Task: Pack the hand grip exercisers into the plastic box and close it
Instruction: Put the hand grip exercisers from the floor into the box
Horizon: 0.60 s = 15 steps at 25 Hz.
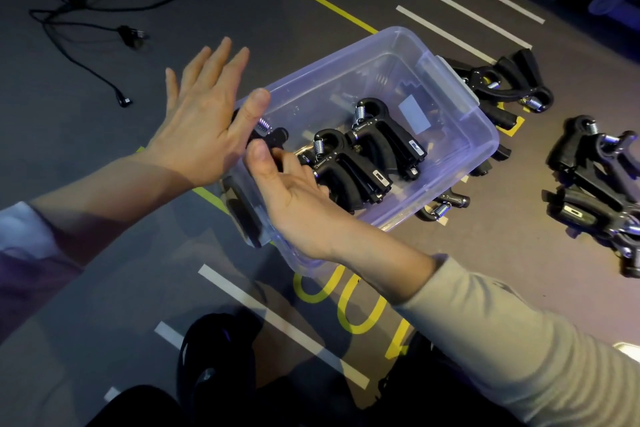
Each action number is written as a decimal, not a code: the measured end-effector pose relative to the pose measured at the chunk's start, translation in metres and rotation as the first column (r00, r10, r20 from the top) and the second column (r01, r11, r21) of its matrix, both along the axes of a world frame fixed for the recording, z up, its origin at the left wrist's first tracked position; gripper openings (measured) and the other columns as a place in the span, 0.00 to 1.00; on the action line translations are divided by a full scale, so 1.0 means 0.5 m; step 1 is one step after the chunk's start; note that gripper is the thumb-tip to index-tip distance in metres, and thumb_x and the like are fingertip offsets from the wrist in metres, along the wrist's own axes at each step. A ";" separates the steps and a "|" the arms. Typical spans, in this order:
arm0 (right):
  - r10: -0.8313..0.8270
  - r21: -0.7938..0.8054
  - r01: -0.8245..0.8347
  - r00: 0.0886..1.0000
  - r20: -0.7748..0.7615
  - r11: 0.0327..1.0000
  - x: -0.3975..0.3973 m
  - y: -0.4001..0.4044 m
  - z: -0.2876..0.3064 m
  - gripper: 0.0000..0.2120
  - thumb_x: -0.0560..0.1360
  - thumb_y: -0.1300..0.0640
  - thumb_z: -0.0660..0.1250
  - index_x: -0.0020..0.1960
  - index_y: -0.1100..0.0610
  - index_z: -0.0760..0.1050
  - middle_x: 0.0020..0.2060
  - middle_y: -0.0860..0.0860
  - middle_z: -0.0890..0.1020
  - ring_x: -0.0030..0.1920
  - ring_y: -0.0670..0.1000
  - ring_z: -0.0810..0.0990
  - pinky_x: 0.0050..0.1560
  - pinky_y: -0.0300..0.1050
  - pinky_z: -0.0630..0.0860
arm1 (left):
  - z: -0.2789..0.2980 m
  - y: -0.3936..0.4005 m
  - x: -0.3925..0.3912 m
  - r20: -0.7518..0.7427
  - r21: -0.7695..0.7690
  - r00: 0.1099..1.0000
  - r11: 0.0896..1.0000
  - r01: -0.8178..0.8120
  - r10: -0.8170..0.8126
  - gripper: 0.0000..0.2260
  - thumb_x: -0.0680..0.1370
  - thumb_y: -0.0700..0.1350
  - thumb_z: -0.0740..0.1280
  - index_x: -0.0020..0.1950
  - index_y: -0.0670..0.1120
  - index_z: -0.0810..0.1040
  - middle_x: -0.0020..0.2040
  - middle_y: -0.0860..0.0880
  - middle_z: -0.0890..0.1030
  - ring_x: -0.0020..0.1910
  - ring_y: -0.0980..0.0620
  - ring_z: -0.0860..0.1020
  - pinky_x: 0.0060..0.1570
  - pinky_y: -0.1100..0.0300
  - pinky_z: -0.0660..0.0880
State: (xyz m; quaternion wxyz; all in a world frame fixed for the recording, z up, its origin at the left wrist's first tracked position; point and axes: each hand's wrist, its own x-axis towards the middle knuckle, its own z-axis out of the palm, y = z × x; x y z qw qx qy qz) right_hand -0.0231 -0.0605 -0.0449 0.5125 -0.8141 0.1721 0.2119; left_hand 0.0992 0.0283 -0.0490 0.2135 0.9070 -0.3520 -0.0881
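A clear plastic box [483,128] lies open on the floor, with no lid in view. Two black hand grip exercisers [384,137] [349,173] with steel springs lie side by side in it. A third exerciser [277,137] sits at the box's near left end. My right hand [294,198] reaches into that end and pinches this exerciser between thumb and curled fingers. Beside the box's left end is my left hand [201,118], fingers straight, its thumb resting on the rim by the same exerciser.
More exercisers lie on the floor: a pile at the right [595,184], some behind the box [512,83], one by its near side [445,204]. A black cable [104,10] trails at the far left. White and yellow tape lines mark the floor.
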 end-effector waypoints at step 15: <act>0.124 -0.211 -0.126 0.992 -0.025 0.969 0.008 -0.015 -0.090 0.33 0.76 0.33 0.40 0.77 0.45 0.45 0.77 0.48 0.42 0.77 0.53 0.39 0.72 0.65 0.42 | -0.008 -0.002 -0.013 0.118 0.125 0.972 0.974 0.190 -0.205 0.36 0.73 0.67 0.40 0.76 0.47 0.50 0.77 0.47 0.48 0.75 0.47 0.44 0.69 0.41 0.39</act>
